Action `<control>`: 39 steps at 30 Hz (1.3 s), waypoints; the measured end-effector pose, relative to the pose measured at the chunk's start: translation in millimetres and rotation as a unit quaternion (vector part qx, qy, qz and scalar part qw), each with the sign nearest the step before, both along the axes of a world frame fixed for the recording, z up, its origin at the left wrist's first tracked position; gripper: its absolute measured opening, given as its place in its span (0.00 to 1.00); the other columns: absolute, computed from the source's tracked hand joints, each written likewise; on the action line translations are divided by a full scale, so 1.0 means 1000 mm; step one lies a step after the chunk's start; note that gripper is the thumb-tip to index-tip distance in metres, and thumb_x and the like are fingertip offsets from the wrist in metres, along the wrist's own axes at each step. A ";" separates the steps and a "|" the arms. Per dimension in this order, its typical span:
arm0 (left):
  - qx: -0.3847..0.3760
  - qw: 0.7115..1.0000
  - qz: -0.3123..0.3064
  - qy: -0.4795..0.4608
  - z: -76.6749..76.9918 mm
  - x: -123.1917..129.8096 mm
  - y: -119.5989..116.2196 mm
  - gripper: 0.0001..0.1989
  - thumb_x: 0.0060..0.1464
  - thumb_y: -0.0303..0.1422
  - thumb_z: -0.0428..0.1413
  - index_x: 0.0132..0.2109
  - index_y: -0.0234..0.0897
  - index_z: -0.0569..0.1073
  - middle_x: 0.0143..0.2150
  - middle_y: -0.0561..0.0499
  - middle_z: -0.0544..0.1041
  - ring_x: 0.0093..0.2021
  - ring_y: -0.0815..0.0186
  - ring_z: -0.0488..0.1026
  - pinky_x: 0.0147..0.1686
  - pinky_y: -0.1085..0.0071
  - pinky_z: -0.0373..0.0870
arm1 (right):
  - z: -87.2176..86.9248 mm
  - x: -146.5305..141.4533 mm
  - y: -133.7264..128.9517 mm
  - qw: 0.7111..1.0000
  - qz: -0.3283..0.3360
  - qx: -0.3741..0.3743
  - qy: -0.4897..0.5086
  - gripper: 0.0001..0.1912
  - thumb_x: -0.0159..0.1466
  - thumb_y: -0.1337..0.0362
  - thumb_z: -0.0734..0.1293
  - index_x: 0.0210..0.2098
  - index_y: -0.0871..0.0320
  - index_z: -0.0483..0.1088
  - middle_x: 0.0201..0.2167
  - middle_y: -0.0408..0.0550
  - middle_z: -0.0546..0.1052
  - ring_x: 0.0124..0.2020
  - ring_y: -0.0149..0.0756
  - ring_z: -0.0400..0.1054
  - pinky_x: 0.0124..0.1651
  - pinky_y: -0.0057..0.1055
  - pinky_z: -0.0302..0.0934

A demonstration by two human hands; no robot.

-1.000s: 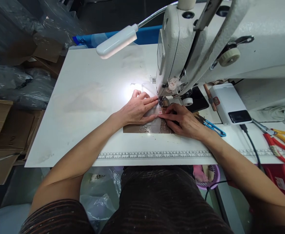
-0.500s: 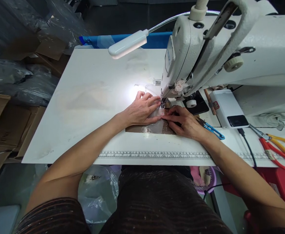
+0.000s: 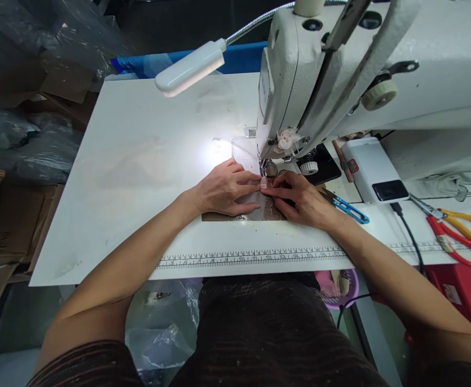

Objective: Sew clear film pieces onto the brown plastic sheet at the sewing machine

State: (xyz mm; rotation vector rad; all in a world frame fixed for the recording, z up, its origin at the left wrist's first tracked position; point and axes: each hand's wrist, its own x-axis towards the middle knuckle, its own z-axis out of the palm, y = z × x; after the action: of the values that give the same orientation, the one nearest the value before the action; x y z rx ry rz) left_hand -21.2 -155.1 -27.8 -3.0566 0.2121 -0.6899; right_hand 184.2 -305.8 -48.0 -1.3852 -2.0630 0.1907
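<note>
Head view, clock centred on the presser foot (image 3: 263, 166), 12 = far side. Nearest, at 6, we see a ruler strip (image 3: 259, 258) on the white table (image 3: 138, 134); approx. 4, red-and-yellow scissors (image 3: 437, 221), then blue snips (image 3: 343, 205) closer in. R hand (image 3: 299, 199), btwn 4 & 5, has fingertips bunched at a small pale tag (image 3: 263, 184) nr the foot; whether they pinch it, we can't tell. L hand (image 3: 225, 188), 8, lies palm down, fingers spread on the sheer cloth (image 3: 241, 150), which extends btwn the hands & L of the foot, up to approx. 11. At 3 we note a white device (image 3: 372, 169) w/ dark screen; farther, btwn 10 & 11, a lamp (image 3: 190, 70); farthest, approx. 11, blue material (image 3: 245, 56).
</note>
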 end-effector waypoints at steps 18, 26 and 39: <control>0.024 0.995 0.096 0.017 -0.005 0.003 0.001 0.18 0.65 0.46 0.53 0.50 0.39 0.77 0.55 0.45 0.79 0.42 0.58 0.74 0.39 0.59 0.65 | -0.006 -0.001 0.001 0.999 -0.041 -0.017 -0.024 0.19 0.71 0.62 0.60 0.58 0.57 0.73 0.44 0.58 0.67 0.46 0.48 0.67 0.50 0.49 0.69; -0.035 0.992 0.116 0.019 -0.001 0.001 0.016 0.20 0.63 0.49 0.56 0.53 0.41 0.77 0.53 0.42 0.78 0.47 0.56 0.75 0.45 0.56 0.69 | 0.004 0.005 0.003 0.997 -0.035 -0.035 0.050 0.19 0.69 0.64 0.61 0.55 0.57 0.76 0.42 0.55 0.74 0.42 0.41 0.71 0.49 0.41 0.70; -0.241 0.970 0.012 0.040 0.004 -0.009 -0.007 0.08 0.62 0.36 0.60 0.43 0.39 0.81 0.43 0.45 0.80 0.43 0.64 0.78 0.41 0.66 0.78 | 0.014 0.006 0.006 0.978 -0.099 -0.079 0.163 0.14 0.64 0.68 0.65 0.43 0.57 0.81 0.36 0.50 0.79 0.36 0.39 0.73 0.42 0.35 0.69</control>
State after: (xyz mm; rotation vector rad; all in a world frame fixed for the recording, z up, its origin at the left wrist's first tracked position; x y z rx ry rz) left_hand -30.4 -162.1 -23.6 -3.5438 0.0021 -0.7077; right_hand 190.2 -300.1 -33.7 -1.5307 -1.6592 0.4732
